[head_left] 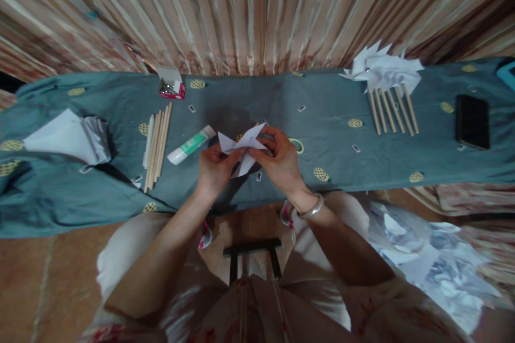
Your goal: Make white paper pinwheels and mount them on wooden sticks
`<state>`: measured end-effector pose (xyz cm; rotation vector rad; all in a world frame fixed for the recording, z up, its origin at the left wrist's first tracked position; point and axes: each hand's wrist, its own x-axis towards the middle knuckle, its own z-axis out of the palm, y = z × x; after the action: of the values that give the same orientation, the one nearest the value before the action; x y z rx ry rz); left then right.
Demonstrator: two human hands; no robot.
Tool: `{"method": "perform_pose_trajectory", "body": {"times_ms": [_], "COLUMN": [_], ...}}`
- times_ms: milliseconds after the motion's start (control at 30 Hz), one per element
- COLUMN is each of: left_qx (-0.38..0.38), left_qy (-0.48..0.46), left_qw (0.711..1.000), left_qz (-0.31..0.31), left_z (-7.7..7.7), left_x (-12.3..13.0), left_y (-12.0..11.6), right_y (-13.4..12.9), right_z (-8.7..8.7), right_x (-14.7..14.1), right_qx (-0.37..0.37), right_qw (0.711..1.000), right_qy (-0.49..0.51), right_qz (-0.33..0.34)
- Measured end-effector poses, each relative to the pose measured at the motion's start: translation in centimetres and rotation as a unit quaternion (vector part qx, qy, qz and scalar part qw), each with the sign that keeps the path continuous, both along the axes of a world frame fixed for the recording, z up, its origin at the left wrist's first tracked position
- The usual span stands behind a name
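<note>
Between my two hands is a white paper pinwheel (250,142) with pointed blades, held just above the cloth. My left hand (214,170) grips its left side, thumb pressed near the centre. On the right side my right hand (281,158) pinches it, the thumb also close to the middle and the fingers curled behind. Whatever lies behind the paper is hidden. Left of my hands a glue stick (192,144) with a green and white label lies on the cloth. A small yellowish ring (296,146), perhaps a tape roll, lies just beyond my right hand.
The table has a teal cloth (322,118). Left are wooden sticks (158,144), a white pencil-like stick (148,142), stacked paper (66,136) and an open box of metal bits (172,86). Right are finished pinwheels (382,67) on sticks and a phone (472,121). Paper pieces (434,262) fill a bag below.
</note>
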<state>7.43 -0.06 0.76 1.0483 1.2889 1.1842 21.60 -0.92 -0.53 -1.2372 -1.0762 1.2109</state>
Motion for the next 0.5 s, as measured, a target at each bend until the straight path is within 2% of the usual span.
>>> {"method": "perform_pose_trajectory", "body": {"times_ms": [500], "left_qx": [0.005], "left_qy": [0.053], "left_qw": [0.999], "left_qz": [0.010], "left_z": [0.20], "left_x": [0.09], "left_y": [0.00], "right_y": [0.10], "right_z": [-0.24], "right_x": [-0.13], "right_qx": [0.001], "right_qw": [1.000], "right_qy": [-0.026], "right_qz": [-0.011]}}
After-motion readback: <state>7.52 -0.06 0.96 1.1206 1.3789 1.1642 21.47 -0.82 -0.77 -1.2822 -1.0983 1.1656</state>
